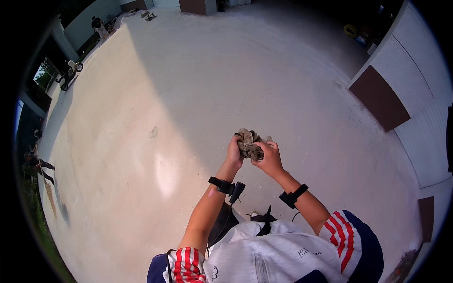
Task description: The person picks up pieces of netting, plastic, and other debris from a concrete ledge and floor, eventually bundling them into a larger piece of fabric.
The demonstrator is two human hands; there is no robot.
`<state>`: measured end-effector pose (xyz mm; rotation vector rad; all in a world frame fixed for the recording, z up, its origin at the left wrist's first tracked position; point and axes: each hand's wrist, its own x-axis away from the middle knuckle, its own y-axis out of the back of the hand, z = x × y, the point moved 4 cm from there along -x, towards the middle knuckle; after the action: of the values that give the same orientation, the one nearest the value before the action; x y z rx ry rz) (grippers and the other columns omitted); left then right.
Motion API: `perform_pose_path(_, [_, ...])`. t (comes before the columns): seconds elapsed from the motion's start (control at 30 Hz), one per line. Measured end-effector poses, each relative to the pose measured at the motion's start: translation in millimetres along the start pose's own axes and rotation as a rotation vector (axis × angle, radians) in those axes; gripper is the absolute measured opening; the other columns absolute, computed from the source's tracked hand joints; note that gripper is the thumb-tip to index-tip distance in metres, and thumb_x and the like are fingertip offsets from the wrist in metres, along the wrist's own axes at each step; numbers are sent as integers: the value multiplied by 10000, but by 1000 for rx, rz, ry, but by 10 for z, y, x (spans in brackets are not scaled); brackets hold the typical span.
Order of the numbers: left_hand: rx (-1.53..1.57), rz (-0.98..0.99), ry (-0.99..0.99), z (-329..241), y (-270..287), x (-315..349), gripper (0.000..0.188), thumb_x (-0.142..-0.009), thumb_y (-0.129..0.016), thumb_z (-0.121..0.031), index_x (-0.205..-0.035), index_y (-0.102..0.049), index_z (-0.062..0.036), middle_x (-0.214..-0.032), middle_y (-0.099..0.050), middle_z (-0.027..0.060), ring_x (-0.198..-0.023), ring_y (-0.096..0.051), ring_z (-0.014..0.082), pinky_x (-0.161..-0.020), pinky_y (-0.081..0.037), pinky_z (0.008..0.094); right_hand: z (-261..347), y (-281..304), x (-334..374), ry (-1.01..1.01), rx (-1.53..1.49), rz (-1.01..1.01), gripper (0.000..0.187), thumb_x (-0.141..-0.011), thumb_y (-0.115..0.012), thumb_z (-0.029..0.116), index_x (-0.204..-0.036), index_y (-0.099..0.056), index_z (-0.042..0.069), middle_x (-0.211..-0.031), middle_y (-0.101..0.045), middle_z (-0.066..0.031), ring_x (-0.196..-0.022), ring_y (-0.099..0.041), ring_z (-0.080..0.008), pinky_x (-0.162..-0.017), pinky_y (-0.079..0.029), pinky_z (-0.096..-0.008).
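Observation:
A crumpled brown-grey rag (246, 141) is bunched up between my two hands, held out in front of my body above the pale floor. My left hand (234, 153) grips its left side, the thumb lying along the edge. On the right side, my right hand (269, 159) has its fingers curled around the bundle. Folds of the rag hide some of the fingertips on both hands. Each of my wrists wears a black strap; the left one carries a small black device (237, 192) with a cable.
Pale concrete floor (226, 85) spreads around me, part sunlit, part shaded. A white wall with brown base panels (380, 99) stands at right. At far left are a scooter (70, 75) and a person with a long-handled broom (41, 165). Assorted items (148, 15) lie at the back.

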<state>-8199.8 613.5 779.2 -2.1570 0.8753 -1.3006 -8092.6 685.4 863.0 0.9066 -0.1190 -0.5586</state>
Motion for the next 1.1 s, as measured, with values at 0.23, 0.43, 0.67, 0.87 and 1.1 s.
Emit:
perform_pose_path(0.23, [20, 69, -81, -4608, 5692, -4306, 379, -903, -384, -316, -1119, -540, -47, -1091, -612, 106, -1017, -591, 240, -914, -462, 396, 523, -6761, -4862, 80, 52, -60, 499, -631, -775, 192, -1083, -588, 92, -960, -673, -62, -913, -621, -225, -989, -344, -394])
perform_pose_path(0.43, [8, 29, -107, -5850, 9519, -7088, 355, -906, -400, -313, -1102, -537, -51, -1065, -616, 102, -1000, -591, 235, -895, -459, 396, -359, -11327, -6770, 92, 19, -68, 486, -645, -776, 202, -1083, -593, 101, -985, -669, -49, -917, -623, -210, -997, -340, -379])
perform_pose_path(0.67, [18, 9, -73, -5393, 10602, -8521, 324, -914, -404, -286, -1083, -532, -42, -1021, -612, 94, -956, -590, 220, -854, -459, 386, -1501, -12707, -6907, 17, 49, -31, 508, -622, -789, 186, -1088, -605, 100, -965, -681, -44, -898, -635, -204, -992, -358, -389])
perform_pose_path(0.87, [46, -69, -81, -5262, 11678, -9691, 300, -896, -444, -279, -1028, -536, -25, -949, -598, 83, -868, -595, 203, -768, -477, 353, -2381, -14104, -7357, 61, 53, -100, 504, -611, -789, 173, -1076, -613, 93, -964, -681, -47, -892, -635, -212, -980, -373, -385])
perform_pose_path(1.1, [86, -78, -140, -4947, 13615, -9879, 309, -889, -460, -282, -982, -566, -7, -890, -601, 79, -808, -600, 179, -706, -482, 326, -2349, -15994, -6836, 56, 86, -98, 512, -601, -800, 163, -1072, -610, 107, -965, -681, -38, -884, -630, -220, -975, -369, -385])
